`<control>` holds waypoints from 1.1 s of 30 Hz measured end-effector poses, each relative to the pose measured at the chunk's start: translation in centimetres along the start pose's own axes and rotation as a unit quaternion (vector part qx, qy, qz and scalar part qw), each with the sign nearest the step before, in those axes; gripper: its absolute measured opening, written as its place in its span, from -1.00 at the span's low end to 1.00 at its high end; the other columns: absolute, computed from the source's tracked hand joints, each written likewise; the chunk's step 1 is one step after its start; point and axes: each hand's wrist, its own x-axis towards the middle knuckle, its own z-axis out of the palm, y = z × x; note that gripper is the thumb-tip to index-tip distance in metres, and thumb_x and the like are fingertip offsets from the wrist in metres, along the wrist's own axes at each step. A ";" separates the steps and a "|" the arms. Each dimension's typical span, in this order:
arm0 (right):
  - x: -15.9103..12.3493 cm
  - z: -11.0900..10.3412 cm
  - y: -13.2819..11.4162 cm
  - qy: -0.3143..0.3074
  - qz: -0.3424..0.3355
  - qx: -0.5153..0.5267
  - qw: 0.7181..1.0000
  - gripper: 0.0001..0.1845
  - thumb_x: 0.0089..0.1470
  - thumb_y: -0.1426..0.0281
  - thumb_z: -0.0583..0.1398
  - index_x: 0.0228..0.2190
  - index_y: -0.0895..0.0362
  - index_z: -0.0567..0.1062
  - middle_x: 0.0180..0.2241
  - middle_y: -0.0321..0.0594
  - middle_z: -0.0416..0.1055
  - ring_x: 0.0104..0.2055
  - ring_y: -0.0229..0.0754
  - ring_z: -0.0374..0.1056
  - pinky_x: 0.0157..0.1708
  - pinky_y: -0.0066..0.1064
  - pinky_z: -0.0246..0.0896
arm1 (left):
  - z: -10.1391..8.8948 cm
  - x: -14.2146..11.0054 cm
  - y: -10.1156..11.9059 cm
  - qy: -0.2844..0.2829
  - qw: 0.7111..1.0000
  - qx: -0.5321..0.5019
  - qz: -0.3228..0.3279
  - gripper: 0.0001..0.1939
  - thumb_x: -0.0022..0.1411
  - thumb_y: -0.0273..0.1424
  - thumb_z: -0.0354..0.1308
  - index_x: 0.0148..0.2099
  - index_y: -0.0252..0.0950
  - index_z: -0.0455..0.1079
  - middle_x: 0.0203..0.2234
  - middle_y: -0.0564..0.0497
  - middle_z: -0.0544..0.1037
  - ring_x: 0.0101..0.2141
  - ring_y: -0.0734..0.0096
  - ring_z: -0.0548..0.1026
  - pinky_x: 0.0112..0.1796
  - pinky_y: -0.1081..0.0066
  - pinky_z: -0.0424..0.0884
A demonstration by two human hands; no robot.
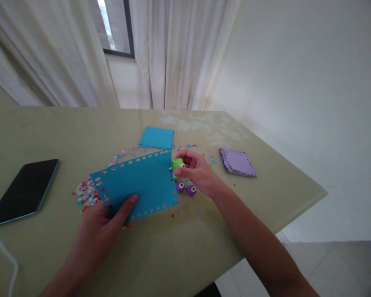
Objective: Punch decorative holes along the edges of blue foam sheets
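My left hand point(103, 225) grips a blue sheet of card point(139, 181) by its lower left corner, thumb on top. Small shaped holes run along the card's edges. At the card's right edge, my right hand point(196, 171) is closed on a small green paper punch point(177, 163) with white bulging eyes; the card hides part of it. Just below, two purple rounded pieces with eyes point(191, 190) rest on the table, one partly behind the card. Colourful punched-out paper bits point(88, 193) lie heaped beyond my left hand.
Blue cards point(156, 137) are stacked at the back, and lilac cards with punched borders point(238, 162) sit at the right. A dark tablet point(24, 189) and a white cable point(10, 260) lie at the left. The table edge point(284, 225) slants along the right.
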 end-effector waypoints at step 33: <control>0.6 -0.7 1.2 -0.002 0.028 0.038 0.999 -0.50 -0.26 0.19 0.61 -0.29 0.06 0.60 -0.30 -0.31 0.58 -0.31 -0.28 0.46 -0.27 -0.43 0.39 | 0.3 0.3 0.1 -0.024 0.998 0.027 0.041 -0.43 0.16 0.10 0.21 -0.68 -0.15 0.30 -0.79 0.12 0.31 -0.71 0.40 0.27 -0.63 0.38 0.16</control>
